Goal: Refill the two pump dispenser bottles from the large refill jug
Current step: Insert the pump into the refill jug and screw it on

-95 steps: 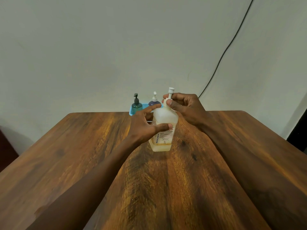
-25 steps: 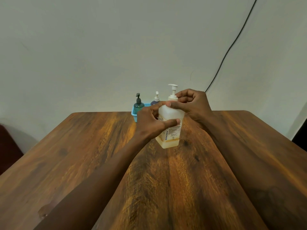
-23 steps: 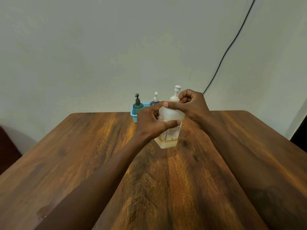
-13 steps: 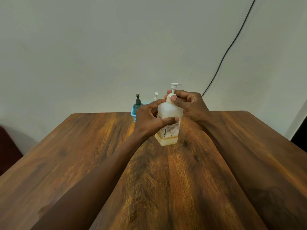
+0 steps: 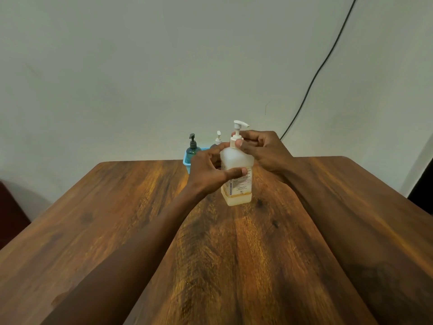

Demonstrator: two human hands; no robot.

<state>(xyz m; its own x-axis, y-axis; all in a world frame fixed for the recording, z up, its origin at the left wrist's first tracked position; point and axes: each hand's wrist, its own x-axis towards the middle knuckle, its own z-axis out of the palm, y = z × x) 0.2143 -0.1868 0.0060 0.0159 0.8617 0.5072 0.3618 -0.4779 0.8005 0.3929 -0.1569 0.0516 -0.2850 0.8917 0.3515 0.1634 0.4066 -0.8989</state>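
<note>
Unscrewing in hand: large pump bottle [image 5: 237,181] is being gripped by left hand [image 5: 210,172]; its collar [image 5: 236,141] is being pinched by right hand [image 5: 264,151]. Next, judged: pump lifted out.

The only legible writing is on the white paper label [image 5: 240,185] of the translucent white plastic pump bottle [image 5: 237,174] standing at the middle of the brown wooden desk [image 5: 234,254]. Along the label's left edge, dark blue capital letters run vertically, bottom to top, spelling "BIOCHEK"; the word's upper end goes under the thumb of the left hand [image 5: 208,171], so any further letters are hidden. To the right of that word the label carries several lines of small print and a tiny mark near its bottom edge, all too fine and blurred to read. An orange band lines the label's lower edge.
</note>
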